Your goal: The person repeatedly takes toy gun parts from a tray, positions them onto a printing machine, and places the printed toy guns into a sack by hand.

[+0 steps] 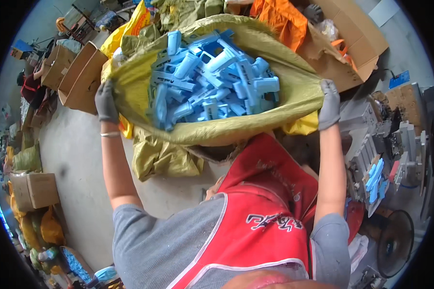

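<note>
Olive sack: upper centre of the frame, mouth stretched wide.
My left hand: gloved, fingers closed on its edge.
My right hand: likewise, opposite edge.
Blue plastic parts: heaped inside; I'd best pull evenly, level, lest they spill.

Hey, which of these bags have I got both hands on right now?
The olive-green bag, stretched open between your left hand and right hand, with blue plastic pieces heaped inside. The orange bag beyond it is in neither hand.

blue parts: lower ones hidden | distant person: details too small
</note>
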Available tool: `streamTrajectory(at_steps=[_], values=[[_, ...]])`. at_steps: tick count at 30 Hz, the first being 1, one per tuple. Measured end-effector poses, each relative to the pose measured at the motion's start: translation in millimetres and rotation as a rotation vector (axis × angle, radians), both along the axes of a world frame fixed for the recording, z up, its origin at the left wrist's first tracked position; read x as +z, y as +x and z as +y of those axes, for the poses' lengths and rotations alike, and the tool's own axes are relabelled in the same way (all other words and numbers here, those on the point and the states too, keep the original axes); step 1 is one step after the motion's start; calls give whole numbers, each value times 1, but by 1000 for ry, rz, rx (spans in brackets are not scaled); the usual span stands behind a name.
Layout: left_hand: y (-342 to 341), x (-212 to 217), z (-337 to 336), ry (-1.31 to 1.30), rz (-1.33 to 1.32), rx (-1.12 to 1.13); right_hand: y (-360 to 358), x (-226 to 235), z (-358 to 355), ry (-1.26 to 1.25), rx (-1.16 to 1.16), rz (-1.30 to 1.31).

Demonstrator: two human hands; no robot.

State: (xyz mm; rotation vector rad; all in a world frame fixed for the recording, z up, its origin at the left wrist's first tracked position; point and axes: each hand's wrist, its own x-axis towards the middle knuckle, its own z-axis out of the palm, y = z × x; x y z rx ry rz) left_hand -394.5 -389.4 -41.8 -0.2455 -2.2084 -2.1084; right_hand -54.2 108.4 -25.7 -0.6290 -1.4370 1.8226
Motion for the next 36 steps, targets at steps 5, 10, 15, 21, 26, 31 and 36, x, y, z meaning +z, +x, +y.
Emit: streamTrajectory(at_steps=[5,10,15,21,26,31,36], values=[[-34,-1,17,191,-263,-223,4,-60,25,147,-49,-247],[-61,-23,2,195,-360,-212,-4,-95,2,329,71,-307],[-68,-11,1,-262,6,129,4,-100,-20,191,192,-285],[-47,26,73,-982,648,65,44,-70,-50,351,63,-419],[-71,8,157,-1307,555,-131,123,-55,-72,464,3,-552],[-125,4,183,-1520,350,-176,218,-72,-105,420,-155,-697],[-197,-3,210,-1002,401,117,300,-101,-158,141,-430,-776]])
